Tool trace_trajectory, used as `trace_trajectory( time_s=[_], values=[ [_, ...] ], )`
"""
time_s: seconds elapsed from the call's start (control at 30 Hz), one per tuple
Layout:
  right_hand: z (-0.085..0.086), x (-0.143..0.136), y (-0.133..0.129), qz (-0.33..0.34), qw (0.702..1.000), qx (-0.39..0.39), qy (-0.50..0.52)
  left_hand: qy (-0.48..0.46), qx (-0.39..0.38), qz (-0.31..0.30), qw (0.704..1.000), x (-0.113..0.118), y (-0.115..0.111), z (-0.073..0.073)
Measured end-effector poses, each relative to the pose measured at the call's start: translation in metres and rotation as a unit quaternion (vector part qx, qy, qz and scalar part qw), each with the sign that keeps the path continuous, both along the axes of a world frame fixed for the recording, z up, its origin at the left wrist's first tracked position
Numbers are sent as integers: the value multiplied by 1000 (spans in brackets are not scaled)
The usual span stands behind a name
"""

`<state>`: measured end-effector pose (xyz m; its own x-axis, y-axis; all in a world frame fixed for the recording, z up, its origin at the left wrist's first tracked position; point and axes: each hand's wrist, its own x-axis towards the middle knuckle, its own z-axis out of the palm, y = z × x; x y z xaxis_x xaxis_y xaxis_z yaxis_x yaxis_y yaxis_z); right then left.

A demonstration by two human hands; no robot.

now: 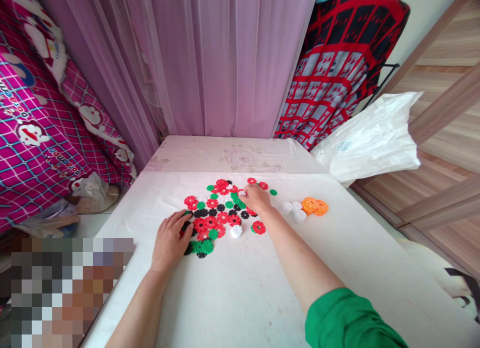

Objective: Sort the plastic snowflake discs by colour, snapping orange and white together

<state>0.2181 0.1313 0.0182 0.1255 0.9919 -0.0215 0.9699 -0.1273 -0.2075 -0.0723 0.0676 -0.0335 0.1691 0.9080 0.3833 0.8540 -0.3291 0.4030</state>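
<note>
A pile of red, green, black and white plastic snowflake discs (210,223) lies spread on the white-covered table (240,293). At its left edge rests my left hand (170,236), open, its fingers laid over several black and green discs. My right hand (256,198) reaches into the far right part of the pile, its fingers pinched on a small white snowflake disc (242,193); the fingertips are partly hidden. Just below the pile's middle sits a white disc (236,231). Beside my right forearm is a red disc (258,227).
To the right lie a small group of white discs (299,216) and a cluster of orange discs (314,206). A white plastic bag (375,138) hangs at the table's right edge. Behind stands a purple curtain (232,63); a pink checked cloth (45,113) is at left.
</note>
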Motion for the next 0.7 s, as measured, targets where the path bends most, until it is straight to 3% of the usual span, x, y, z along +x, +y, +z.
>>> trace_trajectory(
  time_s=[0.23, 0.37, 0.53, 0.7],
  values=[
    [1, 4, -8, -31, 997, 36, 59, 2, -8, 1, 1000, 0, 0, 0],
    [-4, 4, -45, -20, 984, 101, 145, 2, -4, 1, 1000, 0, 1, -1],
    [-11, -6, -98, 63, 966, 99, 229, 5, -4, 1, 1000, 1, 1, 0],
    [-4, -16, -109, 86, 973, 81, 200, 7, -7, -2, 1000, 1, 0, 2]
  ],
)
